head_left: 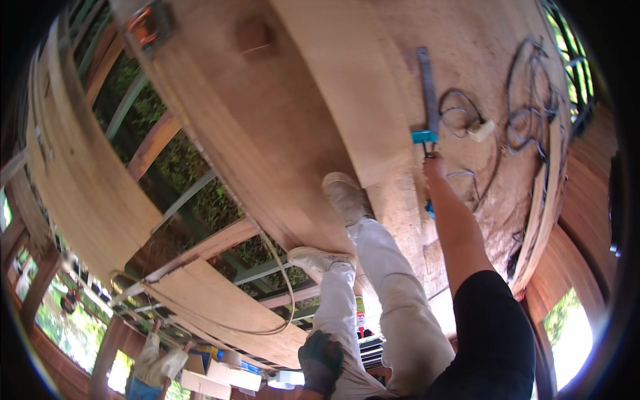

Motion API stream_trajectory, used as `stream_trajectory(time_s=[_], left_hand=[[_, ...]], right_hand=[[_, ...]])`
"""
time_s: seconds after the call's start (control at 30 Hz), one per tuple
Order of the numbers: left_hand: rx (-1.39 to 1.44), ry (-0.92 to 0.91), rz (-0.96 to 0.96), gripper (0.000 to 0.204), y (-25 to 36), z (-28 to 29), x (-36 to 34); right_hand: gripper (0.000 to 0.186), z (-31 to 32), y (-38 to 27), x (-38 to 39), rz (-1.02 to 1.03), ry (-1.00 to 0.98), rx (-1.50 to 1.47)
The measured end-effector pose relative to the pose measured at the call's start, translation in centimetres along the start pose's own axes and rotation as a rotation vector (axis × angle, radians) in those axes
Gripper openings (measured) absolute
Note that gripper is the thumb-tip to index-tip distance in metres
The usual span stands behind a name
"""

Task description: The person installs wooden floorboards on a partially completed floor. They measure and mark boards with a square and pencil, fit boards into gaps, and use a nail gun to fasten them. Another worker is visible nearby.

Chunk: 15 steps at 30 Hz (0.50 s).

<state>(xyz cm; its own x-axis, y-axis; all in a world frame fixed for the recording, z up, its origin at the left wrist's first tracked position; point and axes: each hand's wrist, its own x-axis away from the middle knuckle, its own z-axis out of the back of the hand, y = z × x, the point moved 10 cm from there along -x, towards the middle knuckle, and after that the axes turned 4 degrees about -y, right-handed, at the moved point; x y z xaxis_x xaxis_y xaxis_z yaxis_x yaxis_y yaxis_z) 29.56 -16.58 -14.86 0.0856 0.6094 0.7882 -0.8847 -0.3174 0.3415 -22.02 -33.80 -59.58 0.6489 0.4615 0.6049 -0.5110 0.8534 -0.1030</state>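
Note:
My right hand (pixel 435 167) reaches out over the wooden boards, closed around the handle end of a bar clamp (pixel 428 93). The clamp has a long grey bar and a teal jaw (pixel 424 137) just beyond my fingers. My left hand (pixel 321 360), in a dark glove, rests by my thigh with its fingers curled; whatever it may hold is hidden. A pale block with a dark cord (pixel 481 131) lies on the boards right of the clamp. A small blue item (pixel 430 210) shows beside my right forearm, partly hidden.
My shoes (pixel 347 199) stand on plywood sheets (pixel 267 133). At left, joists (pixel 155 143) span an open gap with greenery below. A hose (pixel 291 293) loops across the gap. An orange tool (pixel 143 27) lies far left, coiled cable (pixel 533 100) far right. Another person (pixel 153 363) is lower left.

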Motion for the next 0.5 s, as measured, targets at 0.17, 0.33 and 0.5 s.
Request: stream_trajectory(time_s=[0.17,0.33,0.5], left_hand=[[0.05,0.021,0.117,0.026,-1.4,-0.9,1.3],[0.114,-0.095,0.181,0.029,-2.6,0.4,0.2],[0.102,-0.005,0.167,0.029,-2.2,2.8,0.4]], right_hand=[[0.026,2.4,-11.0,1.4,0.345,0.194,0.094],[0.029,4.7,-15.0,-2.9,0.403,0.231,0.086],[0.031,4.5,-19.2,-2.0,0.418,0.219,0.243]])
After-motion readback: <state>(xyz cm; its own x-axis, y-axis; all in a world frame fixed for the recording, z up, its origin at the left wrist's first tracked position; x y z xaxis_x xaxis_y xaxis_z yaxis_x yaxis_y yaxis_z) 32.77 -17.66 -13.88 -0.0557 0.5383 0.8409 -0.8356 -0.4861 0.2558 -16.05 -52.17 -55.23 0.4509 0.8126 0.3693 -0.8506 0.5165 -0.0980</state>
